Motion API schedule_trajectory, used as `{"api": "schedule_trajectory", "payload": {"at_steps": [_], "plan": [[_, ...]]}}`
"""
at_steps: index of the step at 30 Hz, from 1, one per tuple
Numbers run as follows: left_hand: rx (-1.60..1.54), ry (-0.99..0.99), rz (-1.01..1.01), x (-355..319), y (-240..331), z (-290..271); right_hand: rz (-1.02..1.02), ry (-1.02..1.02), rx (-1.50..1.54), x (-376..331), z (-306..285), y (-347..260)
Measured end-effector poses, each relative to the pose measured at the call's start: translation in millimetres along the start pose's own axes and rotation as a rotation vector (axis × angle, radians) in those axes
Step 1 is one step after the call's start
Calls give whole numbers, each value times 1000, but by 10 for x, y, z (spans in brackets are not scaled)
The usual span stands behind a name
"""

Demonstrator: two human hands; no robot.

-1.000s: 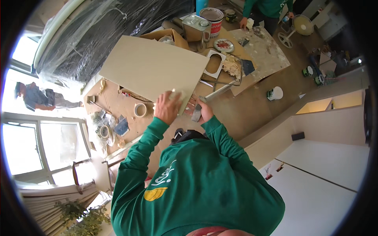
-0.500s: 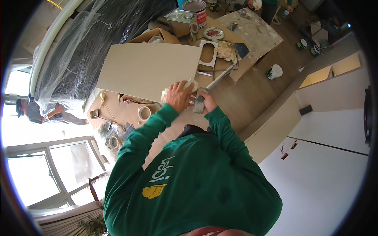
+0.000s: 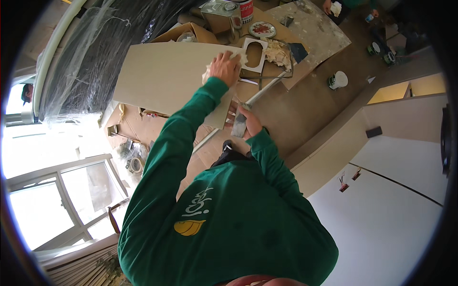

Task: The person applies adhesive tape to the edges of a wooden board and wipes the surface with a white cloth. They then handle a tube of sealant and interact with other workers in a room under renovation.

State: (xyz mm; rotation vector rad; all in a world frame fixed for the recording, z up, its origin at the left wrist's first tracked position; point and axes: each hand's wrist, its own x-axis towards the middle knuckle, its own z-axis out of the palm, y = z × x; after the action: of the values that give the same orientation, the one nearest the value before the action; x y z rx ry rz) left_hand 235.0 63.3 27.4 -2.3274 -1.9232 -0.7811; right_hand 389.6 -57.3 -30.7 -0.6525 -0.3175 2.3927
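A large pale beige panel (image 3: 162,71) lies across the work surface ahead of me. My left hand (image 3: 225,69) is stretched out over its right end, pressing a crumpled cream cloth (image 3: 241,56) onto the face. My right hand (image 3: 252,123), lower down beside the panel's near right corner, grips a flat grey block (image 3: 239,125) with whitish smears. Its thumb lies on the block, and some fingertips show at the panel's edge; I cannot tell whether they touch it.
Beyond the panel stand a metal can (image 3: 220,16), a paint tin (image 3: 246,10), a round lid (image 3: 262,29) and a white frame with an oval opening (image 3: 254,55). Plastic sheeting (image 3: 95,66) hangs at left. A white bucket (image 3: 338,80) stands on the floor; another person's hand (image 3: 327,6) is far right.
My left hand has moved forward with the cloth, from close beside my right hand to the panel's far right part. The right hand still holds the block. The person at left has mostly left view.
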Motion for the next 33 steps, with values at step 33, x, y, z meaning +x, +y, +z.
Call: {"api": "schedule_trajectory", "payload": {"at_steps": [33], "plan": [[227, 573, -873, -3946, -1811, -767, -21, 308, -28, -586, -326, 5]]}}
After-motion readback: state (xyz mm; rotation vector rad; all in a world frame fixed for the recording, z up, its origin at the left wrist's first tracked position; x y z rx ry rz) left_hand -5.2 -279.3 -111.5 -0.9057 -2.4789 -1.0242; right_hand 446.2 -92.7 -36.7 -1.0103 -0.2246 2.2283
